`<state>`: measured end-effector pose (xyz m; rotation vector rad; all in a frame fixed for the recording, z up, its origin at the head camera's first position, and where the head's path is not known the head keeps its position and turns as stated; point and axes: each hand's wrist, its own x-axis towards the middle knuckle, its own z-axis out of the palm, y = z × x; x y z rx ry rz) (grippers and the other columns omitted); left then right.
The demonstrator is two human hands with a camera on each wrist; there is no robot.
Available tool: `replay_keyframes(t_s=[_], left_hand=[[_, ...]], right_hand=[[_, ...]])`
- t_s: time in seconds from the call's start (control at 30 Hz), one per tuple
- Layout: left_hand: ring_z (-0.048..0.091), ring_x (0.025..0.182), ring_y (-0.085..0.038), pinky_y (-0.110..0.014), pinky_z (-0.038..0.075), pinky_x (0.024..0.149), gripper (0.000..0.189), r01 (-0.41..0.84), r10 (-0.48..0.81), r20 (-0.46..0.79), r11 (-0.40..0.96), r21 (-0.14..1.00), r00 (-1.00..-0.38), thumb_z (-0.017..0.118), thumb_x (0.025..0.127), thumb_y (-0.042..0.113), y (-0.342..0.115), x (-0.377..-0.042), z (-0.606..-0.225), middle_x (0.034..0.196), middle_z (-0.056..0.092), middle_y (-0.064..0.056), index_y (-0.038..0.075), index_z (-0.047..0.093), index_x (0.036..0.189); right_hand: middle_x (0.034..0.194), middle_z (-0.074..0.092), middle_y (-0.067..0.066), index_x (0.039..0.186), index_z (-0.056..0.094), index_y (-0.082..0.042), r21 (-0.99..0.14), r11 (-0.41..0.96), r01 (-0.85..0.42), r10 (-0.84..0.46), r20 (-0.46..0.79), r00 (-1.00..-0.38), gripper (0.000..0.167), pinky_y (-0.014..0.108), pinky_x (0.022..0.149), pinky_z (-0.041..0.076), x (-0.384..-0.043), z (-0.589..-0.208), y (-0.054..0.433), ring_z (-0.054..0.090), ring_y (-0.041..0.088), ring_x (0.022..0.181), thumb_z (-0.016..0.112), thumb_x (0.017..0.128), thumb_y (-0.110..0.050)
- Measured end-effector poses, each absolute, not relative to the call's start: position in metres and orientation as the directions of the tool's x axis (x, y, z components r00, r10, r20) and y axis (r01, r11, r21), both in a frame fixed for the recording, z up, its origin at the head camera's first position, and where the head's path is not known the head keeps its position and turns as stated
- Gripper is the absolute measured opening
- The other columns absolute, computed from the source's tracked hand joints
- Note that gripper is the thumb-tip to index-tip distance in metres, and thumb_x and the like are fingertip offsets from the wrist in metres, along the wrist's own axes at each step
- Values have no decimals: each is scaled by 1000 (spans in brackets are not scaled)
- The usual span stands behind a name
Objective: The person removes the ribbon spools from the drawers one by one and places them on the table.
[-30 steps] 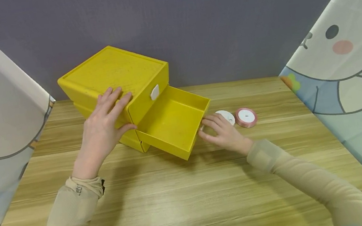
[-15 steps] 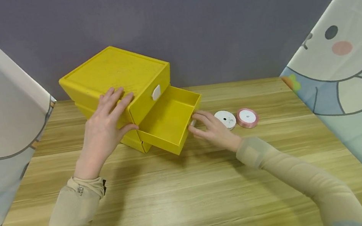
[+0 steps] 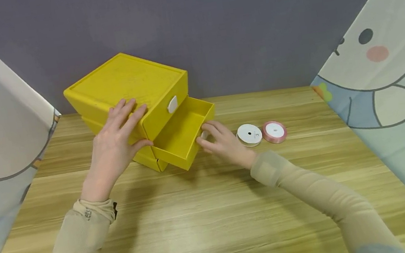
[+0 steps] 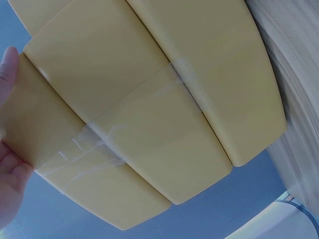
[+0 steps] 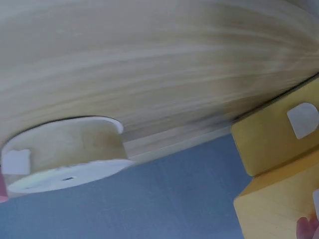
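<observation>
A yellow drawer cabinet stands at the back left in the head view, a white knob on its top front. Beneath this top drawer, a yellow drawer juts out partway, its visible floor bare. My right hand pinches this drawer's white knob, which mostly hides behind the fingers. With spread fingers on the cabinet's top and the thumb at its front edge, my left hand rests against the near corner. Clear tape crosses the cabinet's side in the left wrist view.
Right of the drawer, a white ribbon spool and a pink ribbon spool lie side by side on the wooden table. A grey wall rises behind. Printed cloths flank both sides.
My right hand has moved left, sliding the drawer further into the cabinet. The white spool, partly covered before, now shows whole. My left hand stays at the cabinet's corner.
</observation>
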<state>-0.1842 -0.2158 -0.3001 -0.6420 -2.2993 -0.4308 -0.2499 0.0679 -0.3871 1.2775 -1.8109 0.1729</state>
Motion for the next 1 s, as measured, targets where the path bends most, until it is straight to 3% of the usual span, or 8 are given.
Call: replay_keyframes(t_s=[0.2, 0.4, 1.0], left_hand=[[45, 135, -37, -58, 45, 105, 82, 548, 319, 702, 828, 121, -636, 88, 60, 17, -219, -183, -300, 141, 51, -18, 10, 55, 135], [45, 135, -37, -57, 45, 105, 82, 555, 321, 709, 823, 118, -627, 88, 60, 17, -218, -184, -301, 141, 52, -18, 10, 55, 135], [44, 135, -38, -60, 46, 102, 83, 548, 323, 701, 828, 117, -636, 89, 60, 17, -216, -184, -301, 141, 51, -19, 9, 55, 134]], right_hand=[[106, 59, 20, 103, 54, -13, 376, 486, -789, -696, 713, -88, 46, 39, 85, 57, -250, -385, 57, 60, 34, 98, 85, 69, -18], [107, 60, 20, 103, 58, -13, 387, 512, -767, -692, 715, -101, 33, 38, 90, 56, -257, -386, 43, 60, 34, 99, 78, 78, -16], [107, 61, 18, 101, 58, -15, 403, 560, -724, -656, 750, -90, 29, 34, 88, 58, -268, -389, 19, 61, 32, 97, 77, 78, -14]])
